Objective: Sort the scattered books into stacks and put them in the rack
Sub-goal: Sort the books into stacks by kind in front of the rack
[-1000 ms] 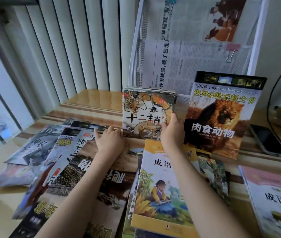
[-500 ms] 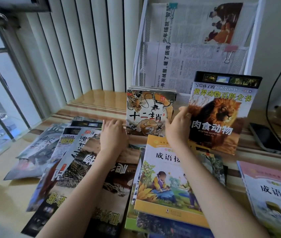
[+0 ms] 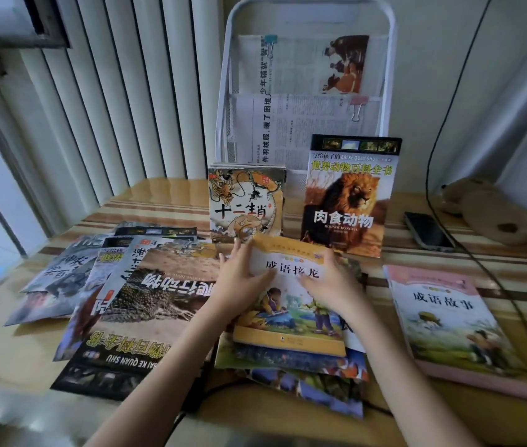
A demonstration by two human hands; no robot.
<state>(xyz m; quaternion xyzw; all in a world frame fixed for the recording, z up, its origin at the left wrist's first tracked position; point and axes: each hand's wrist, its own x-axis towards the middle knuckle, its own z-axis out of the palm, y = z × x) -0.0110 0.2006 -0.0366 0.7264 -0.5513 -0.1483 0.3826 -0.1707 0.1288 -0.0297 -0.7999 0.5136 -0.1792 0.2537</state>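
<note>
Yellow-bordered book (image 3: 287, 304) lies atop pile of books at table centre, between both hands. Left hand (image 3: 242, 279) grips its left edge, thumb over cover. Right hand (image 3: 331, 279) holds right edge, fingers curled on cover. White rack (image 3: 307, 91) stands behind; dragon book (image 3: 244, 201), lion book (image 3: 349, 195) upright against it.

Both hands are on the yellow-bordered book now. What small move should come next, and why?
Probably lift the yellow-bordered book off its pile: the left hand and right hand grip its side edges, and it lies on top, like the pink-bordered book beside it.
</note>
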